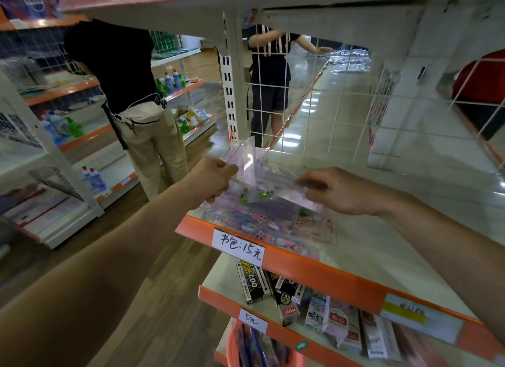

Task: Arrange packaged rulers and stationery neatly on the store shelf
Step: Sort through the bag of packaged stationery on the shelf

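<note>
Found left hand clamped, fingers and thumb curled round the left edge of a bundle of clear ruler packs, raised off the shelf. Just right of that hand, noted one pack standing on edge, a set-square outline showing through the plastic. Further right, found right hand pinching the opposite end of the bundle, fingertips closed on the film. Directly below both hands, recorded a flat stack of printed packets lying on the shelf, close behind the orange front lip.

Judged as mid-step: squaring a handful before laying it down. Recommend tapping the bundle's lower edges level between the two hands, tipping the upright pack flat, then lowering onto the stack beneath with edges flush and parallel to the lip. Advise keeping both pinches light but even, since slick film is likely to slide and fan out. Avoid nudging the lower stack over the lip.

Surface: pale, glossy shelf board, with a handwritten price tag on the lip below the left hand. Lower tier beneath the hands, holding boxed stationery, some askew. White wire grid beyond the hands as back panel.

Room: far left of the left hand, person in black top facing another unit stocked with bottles. Beyond the grid, second person in dark clothes. Wooden floor below the left forearm.
</note>
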Tool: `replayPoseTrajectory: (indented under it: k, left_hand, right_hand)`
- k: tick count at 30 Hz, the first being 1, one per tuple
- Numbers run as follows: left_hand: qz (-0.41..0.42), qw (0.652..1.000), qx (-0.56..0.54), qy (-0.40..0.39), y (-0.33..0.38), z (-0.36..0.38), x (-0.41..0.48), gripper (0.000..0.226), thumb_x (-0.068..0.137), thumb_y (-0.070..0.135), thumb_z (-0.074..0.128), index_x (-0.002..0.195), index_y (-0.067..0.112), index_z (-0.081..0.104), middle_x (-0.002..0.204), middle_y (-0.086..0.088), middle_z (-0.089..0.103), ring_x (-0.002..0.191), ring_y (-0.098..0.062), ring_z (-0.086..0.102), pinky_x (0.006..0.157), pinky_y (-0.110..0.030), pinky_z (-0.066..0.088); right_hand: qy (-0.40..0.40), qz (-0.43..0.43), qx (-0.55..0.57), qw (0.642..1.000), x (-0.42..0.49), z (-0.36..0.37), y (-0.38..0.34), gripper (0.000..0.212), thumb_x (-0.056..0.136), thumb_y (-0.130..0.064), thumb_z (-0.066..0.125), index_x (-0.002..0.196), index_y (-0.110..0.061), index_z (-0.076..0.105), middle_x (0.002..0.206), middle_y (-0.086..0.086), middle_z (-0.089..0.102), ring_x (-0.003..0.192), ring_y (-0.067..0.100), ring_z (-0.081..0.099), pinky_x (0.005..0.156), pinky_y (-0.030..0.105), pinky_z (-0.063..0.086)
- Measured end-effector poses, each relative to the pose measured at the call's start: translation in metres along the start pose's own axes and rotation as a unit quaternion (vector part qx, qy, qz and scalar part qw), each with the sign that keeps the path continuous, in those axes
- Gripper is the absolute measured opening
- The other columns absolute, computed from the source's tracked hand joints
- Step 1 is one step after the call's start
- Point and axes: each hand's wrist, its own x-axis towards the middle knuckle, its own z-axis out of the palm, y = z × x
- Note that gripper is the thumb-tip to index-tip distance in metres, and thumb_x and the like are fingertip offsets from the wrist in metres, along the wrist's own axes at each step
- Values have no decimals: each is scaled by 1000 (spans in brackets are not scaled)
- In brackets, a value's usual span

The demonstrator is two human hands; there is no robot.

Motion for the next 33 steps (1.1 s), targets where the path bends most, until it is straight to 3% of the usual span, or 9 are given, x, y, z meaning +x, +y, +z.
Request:
replayPoseTrajectory:
  k: [2, 7, 10, 14, 19, 23, 28, 30, 33]
  left_hand:
    - [-4, 1000, -19, -7, 0, 0, 0, 29, 95, 22, 51, 108, -3, 61, 67, -7, 50, 48, -15, 34, 39, -19, 26]
    - [-13, 1000, 2, -25, -2, 1, -2, 12, 95, 10, 48, 96, 7, 60, 73, -5, 63, 47, -14, 49, 44, -22, 37]
    - [-15, 999, 17, -44, 0, 5, -5, 11, 96, 10, 47, 94, 11, 57, 77, -6, 66, 49, -14, 54, 47, -23, 40]
    - [1, 999, 37, -37, 3, 13, -5, 13, 96, 12, 46, 97, 10, 59, 70, -6, 58, 50, -15, 43, 44, -22, 32]
    - [-14, 1000, 13, -23, 4, 12, -5, 18, 96, 8, 44, 101, 7, 61, 64, -6, 53, 46, -16, 42, 40, -19, 32]
    - [-30, 996, -73, -39, 7, 10, -8, 17, 96, 6, 43, 102, 7, 60, 69, -6, 61, 48, -14, 47, 44, -22, 34]
    - [-60, 967, -213, -123, 14, 10, -8, 23, 98, 25, 48, 105, 5, 56, 78, -8, 68, 48, -13, 47, 39, -20, 34]
    - [-57, 951, -267, -143, 14, 11, -5, 26, 96, 32, 52, 99, 7, 56, 79, -8, 67, 49, -12, 47, 38, -18, 33]
    - [-56, 943, -312, -105, 10, 1, 1, 16, 93, 20, 57, 81, 9, 58, 66, -3, 57, 46, -8, 44, 33, -15, 29]
  right_hand:
    - [15, 17, 58, 998, -3, 1, 0, 28, 97, -16, 49, 122, -9, 60, 116, 2, 62, 99, 13, 57, 79, 19, 44]
    - [33, 87, 132, 987, -5, 7, 9, 19, 97, -16, 49, 97, -5, 65, 81, 2, 63, 73, 15, 60, 61, 24, 48]
    - [19, 103, 127, 986, -4, 10, 9, 17, 94, -20, 57, 87, -6, 64, 70, 2, 63, 61, 12, 60, 48, 18, 46]
    - [-24, 109, 14, 994, 3, 20, 5, 24, 82, -26, 70, 70, -10, 57, 63, 2, 50, 58, 15, 47, 54, 27, 33]
    - [-19, 106, 0, 994, 2, 20, 0, 26, 86, -20, 61, 64, -12, 51, 61, 3, 44, 55, 15, 40, 52, 27, 28]
    - [44, 108, 72, 990, -3, 1, -6, 27, 95, -19, 51, 75, -3, 60, 67, 8, 60, 57, 17, 57, 49, 23, 45]
    - [85, 100, 172, 976, 11, 8, -34, 38, 101, -27, 37, 87, 0, 61, 71, 8, 62, 53, 16, 59, 47, 22, 44]
    - [73, 71, 180, 978, 25, 21, -52, 39, 102, -28, 37, 80, -5, 59, 66, 5, 61, 47, 13, 57, 47, 21, 44]
    - [22, 27, 232, 972, 46, 31, -69, 44, 102, -32, 36, 67, -13, 54, 52, -4, 56, 43, 10, 54, 46, 20, 44]
